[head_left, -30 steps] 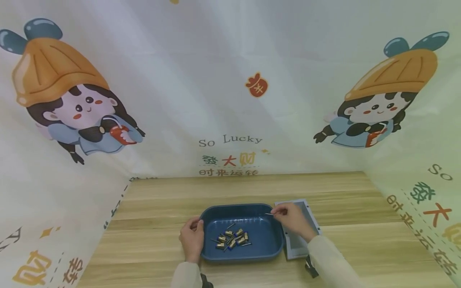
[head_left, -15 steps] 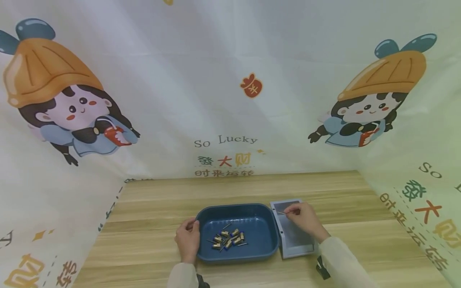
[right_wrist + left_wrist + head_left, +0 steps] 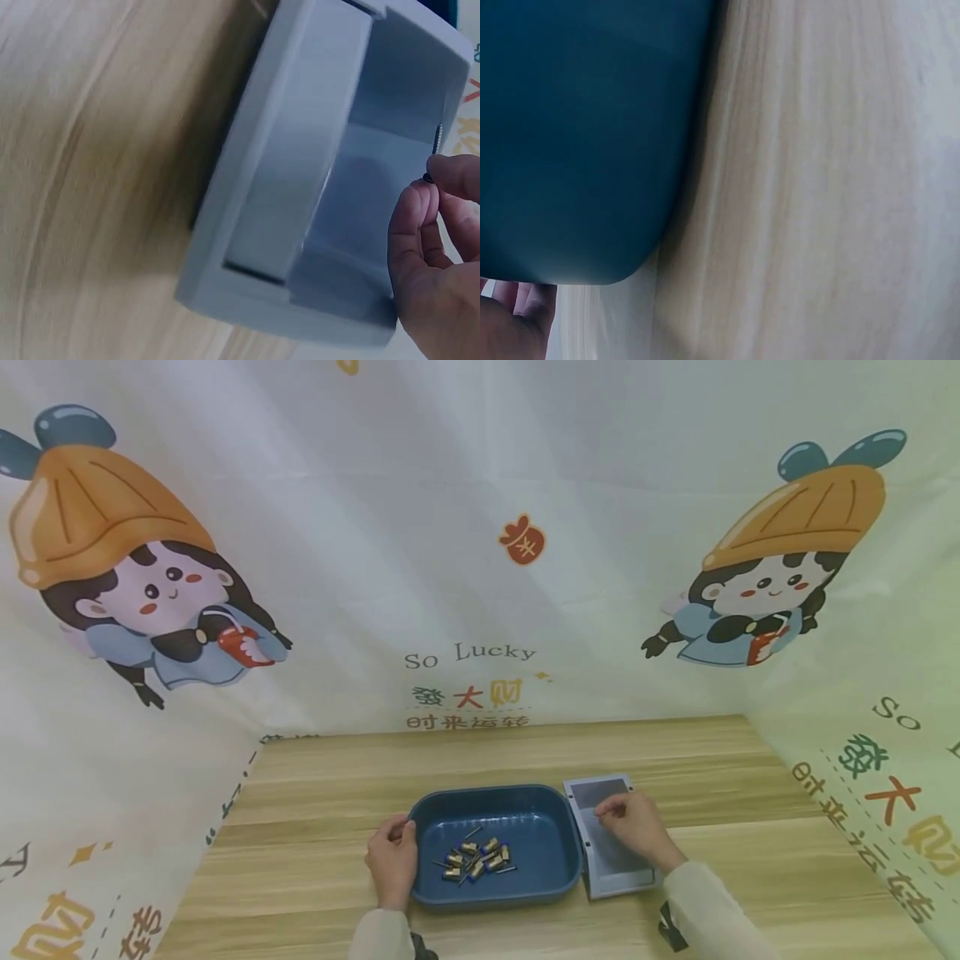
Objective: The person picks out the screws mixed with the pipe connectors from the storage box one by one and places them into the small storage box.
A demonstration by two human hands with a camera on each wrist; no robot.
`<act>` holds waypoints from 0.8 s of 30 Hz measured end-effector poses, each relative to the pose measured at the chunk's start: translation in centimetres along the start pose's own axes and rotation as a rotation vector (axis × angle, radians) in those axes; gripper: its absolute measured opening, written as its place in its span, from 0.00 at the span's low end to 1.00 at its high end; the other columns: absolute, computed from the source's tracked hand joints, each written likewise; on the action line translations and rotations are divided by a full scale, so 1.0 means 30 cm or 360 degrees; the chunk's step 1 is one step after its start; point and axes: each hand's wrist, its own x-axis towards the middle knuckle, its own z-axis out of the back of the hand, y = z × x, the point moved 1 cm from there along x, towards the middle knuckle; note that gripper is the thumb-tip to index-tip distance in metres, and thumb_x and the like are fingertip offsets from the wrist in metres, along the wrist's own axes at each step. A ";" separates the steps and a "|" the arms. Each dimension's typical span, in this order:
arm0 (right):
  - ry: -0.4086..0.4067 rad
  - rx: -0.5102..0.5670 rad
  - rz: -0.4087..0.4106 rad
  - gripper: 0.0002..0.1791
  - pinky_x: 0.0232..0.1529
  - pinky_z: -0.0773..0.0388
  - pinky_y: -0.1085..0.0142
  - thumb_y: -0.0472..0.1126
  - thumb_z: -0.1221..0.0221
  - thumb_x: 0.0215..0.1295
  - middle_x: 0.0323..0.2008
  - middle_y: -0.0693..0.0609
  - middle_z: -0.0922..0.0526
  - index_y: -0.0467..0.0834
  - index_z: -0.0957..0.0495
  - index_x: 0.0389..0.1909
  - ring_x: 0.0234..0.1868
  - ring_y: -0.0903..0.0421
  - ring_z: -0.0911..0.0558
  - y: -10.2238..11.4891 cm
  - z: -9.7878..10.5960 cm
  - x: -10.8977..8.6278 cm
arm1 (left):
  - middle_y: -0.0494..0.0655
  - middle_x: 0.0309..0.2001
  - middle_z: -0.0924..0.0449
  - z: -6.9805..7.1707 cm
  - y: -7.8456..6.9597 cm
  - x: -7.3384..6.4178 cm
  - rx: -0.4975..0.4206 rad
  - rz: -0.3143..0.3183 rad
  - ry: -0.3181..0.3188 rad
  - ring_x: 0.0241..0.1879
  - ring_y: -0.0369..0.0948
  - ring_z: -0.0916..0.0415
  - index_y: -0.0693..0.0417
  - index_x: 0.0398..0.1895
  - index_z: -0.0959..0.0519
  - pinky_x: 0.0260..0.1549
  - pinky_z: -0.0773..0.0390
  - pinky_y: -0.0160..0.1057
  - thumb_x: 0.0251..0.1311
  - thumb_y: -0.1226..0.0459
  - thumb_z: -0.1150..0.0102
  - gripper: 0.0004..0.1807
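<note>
Cream sleeves [image 3: 381, 937] reach in from the near side of the blue tray [image 3: 525, 890], the left one ending in a left hand [image 3: 392, 864] whose bent fingers meet the tray's left rim; whether they pinch it or merely steady it, I cannot tell. Inside the tray lies a loose pile of brass-coloured pieces [image 3: 494, 862] with blue parts, mixed with thin metal screws [image 3: 507, 869]. Just beside the tray, on its right, stands a pale grey box [image 3: 617, 886], and above that box's opening hangs the right hand [image 3: 639, 829]. Its thumb and fingers are clamped on a single held screw [image 3: 438, 141], the threaded shank poking out past the thumb in the right wrist view. Compared with a second ago, this hand is no longer at the tray's far right corner but farther right, so the held screw is well outside the tray, apart from the pile, and not yet let go. The pile itself looks unchanged. Beyond the tray, the wood-grained counter [image 3: 315, 827] runs back to a pale printed cloth [image 3: 465, 577].
</note>
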 end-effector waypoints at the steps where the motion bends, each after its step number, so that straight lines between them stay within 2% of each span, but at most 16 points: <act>1: -0.0002 0.0001 -0.0001 0.04 0.33 0.24 0.69 0.25 0.40 0.49 0.27 0.43 0.15 0.33 0.17 0.25 0.29 0.57 0.20 0.000 -0.006 -0.002 | 0.61 0.36 0.16 0.000 0.001 -0.001 0.0001 0.0003 -0.0001 0.35 0.50 0.18 0.66 0.42 0.19 0.35 0.20 0.44 0.59 0.70 0.43 0.10; 9: -0.0011 0.0008 -0.0129 0.04 0.29 0.27 0.70 0.25 0.40 0.48 0.25 0.45 0.16 0.33 0.18 0.25 0.26 0.59 0.23 -0.002 -0.034 -0.011 | 0.61 0.36 0.17 0.000 0.004 -0.002 0.0005 -0.0007 -0.0003 0.35 0.51 0.18 0.66 0.42 0.19 0.36 0.20 0.45 0.59 0.70 0.43 0.10; 14: -0.0019 0.0028 -0.0149 0.04 0.28 0.28 0.71 0.25 0.39 0.48 0.23 0.46 0.17 0.33 0.18 0.26 0.25 0.60 0.24 0.000 -0.039 -0.010 | 0.62 0.37 0.17 0.000 0.003 0.000 0.0001 -0.0014 -0.0006 0.36 0.51 0.18 0.66 0.42 0.19 0.36 0.20 0.46 0.60 0.70 0.43 0.10; 18: -0.0020 0.0037 -0.0186 0.03 0.28 0.28 0.71 0.26 0.38 0.49 0.22 0.48 0.18 0.33 0.18 0.26 0.26 0.60 0.25 -0.004 -0.044 -0.009 | 0.61 0.36 0.16 0.002 -0.003 -0.001 0.0007 -0.0020 -0.0011 0.35 0.51 0.18 0.66 0.41 0.19 0.34 0.20 0.43 0.59 0.70 0.43 0.10; 24: -0.0031 0.0048 -0.0175 0.03 0.31 0.27 0.69 0.28 0.36 0.50 0.25 0.48 0.18 0.35 0.18 0.27 0.29 0.59 0.23 0.008 -0.038 -0.003 | 0.60 0.35 0.16 0.005 -0.009 -0.005 0.0018 -0.0010 -0.0008 0.34 0.50 0.18 0.66 0.41 0.19 0.32 0.21 0.40 0.59 0.70 0.43 0.09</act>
